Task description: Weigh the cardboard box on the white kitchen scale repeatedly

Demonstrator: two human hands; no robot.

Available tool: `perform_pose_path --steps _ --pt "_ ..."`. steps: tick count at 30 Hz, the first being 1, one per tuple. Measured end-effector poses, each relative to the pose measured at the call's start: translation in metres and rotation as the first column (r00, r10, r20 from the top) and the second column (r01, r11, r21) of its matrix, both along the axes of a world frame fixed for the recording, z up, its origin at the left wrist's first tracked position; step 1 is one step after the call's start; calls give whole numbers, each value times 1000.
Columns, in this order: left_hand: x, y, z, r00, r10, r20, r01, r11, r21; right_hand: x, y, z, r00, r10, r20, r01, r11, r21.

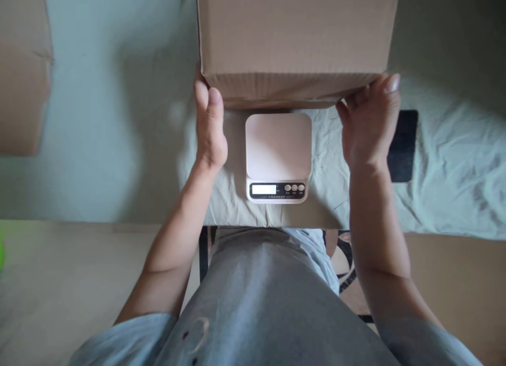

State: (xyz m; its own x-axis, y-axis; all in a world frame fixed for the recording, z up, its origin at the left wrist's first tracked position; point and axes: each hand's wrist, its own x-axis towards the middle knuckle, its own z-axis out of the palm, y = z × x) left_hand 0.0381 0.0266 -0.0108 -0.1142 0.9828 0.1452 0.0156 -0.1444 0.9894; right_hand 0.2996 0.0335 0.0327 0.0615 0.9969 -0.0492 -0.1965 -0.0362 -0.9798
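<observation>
A large cardboard box (296, 34) is gripped between my two hands at its lower corners, and its far part runs out of the top of the view. My left hand (210, 124) presses the left corner, thumb upward, with some fingers hidden behind the box. At the right corner, my right hand (369, 121) curls its fingers around the bottom edge. Just in front of the box, between my forearms, a white digital kitchen scale (279, 147) lies on the cloth, with nothing on its platform. Its small display is lit, but I cannot read it.
A pale green cloth (90, 187) covers the table, creased on the right. Partly behind my right wrist lies a dark, flat, phone-like object (404, 145). Another piece of cardboard (23, 76) sits at the far left. The table's front edge runs close to my body.
</observation>
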Motion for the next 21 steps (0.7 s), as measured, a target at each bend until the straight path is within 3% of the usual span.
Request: perform_pose_path --steps 5,11,14,21 --pt "-1 0 -17 1000 -15 -18 14 999 -40 4 6 -16 1000 -4 28 5 998 -68" --pt "-11 -2 -33 996 -49 -72 43 996 -80 4 -2 -17 998 24 55 -20 996 -82" --pt "-20 -1 -33 995 -23 -92 17 998 -63 9 -2 -19 996 4 84 4 996 -86" --pt "-40 -5 -25 993 86 -84 -101 977 -189 28 2 -26 994 -64 87 74 990 -118"
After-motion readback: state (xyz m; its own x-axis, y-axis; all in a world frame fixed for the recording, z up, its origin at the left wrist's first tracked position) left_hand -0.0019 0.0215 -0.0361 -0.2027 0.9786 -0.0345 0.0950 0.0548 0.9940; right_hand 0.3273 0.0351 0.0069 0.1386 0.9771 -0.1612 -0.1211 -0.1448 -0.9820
